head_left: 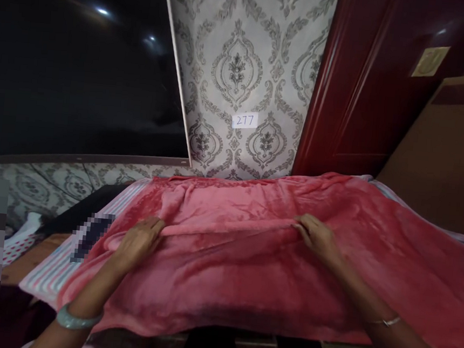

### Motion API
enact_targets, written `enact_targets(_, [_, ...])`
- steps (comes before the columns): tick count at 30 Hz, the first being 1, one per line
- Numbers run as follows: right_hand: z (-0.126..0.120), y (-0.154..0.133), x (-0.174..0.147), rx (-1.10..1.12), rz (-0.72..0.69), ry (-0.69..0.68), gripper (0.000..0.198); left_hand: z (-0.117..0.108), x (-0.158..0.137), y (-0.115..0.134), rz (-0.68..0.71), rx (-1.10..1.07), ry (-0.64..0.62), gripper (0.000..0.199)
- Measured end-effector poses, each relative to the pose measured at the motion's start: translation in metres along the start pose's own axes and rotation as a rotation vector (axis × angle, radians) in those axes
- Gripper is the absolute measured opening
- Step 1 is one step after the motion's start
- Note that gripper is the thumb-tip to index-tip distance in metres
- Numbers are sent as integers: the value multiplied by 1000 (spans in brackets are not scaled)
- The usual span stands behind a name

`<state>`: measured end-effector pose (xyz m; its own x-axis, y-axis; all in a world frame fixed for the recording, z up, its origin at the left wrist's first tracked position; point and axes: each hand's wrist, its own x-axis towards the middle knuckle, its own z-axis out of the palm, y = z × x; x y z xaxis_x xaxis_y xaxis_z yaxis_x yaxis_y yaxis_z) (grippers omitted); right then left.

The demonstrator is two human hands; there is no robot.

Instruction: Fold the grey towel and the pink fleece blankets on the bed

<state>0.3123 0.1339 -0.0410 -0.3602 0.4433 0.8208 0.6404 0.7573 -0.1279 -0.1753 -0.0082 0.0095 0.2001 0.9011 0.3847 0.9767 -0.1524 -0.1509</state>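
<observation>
A pink plush blanket (238,283) lies spread over a surface in front of me, with creases and soft folds across it. My left hand (140,239) grips the blanket toward its left side, fingers closed on the fabric. My right hand (316,235) pinches the same blanket right of centre. Between the two hands a raised ridge of the fabric runs nearly straight. Beneath the blanket, a striped cloth (50,274) shows along the left edge and at the far right corner.
A large dark television screen (78,68) hangs at the upper left. Patterned wallpaper carries a paper label (245,120) reading 277. A dark red door (358,77) and a big brown cardboard panel (444,160) stand at the right. A polka-dot cloth (18,247) lies at the left.
</observation>
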Motion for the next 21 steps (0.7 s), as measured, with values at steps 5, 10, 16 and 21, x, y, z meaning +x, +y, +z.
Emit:
enact_targets(5, [-33, -11, -12, 11, -28, -16, 36, 15, -34, -9, -21, -74, -76, 25])
enact_targets(10, [-46, -10, -24, 7, -18, -52, 35, 21, -54, -28, -123, -216, -39, 23])
enact_targets(16, [-37, -12, -28, 32, 51, -120, 36, -26, -49, -33, -400, -271, 225, 28])
enact_targets(21, [-25, -18, -15, 68, 113, -99, 36, -85, -37, -37, -473, 12, 200, 32])
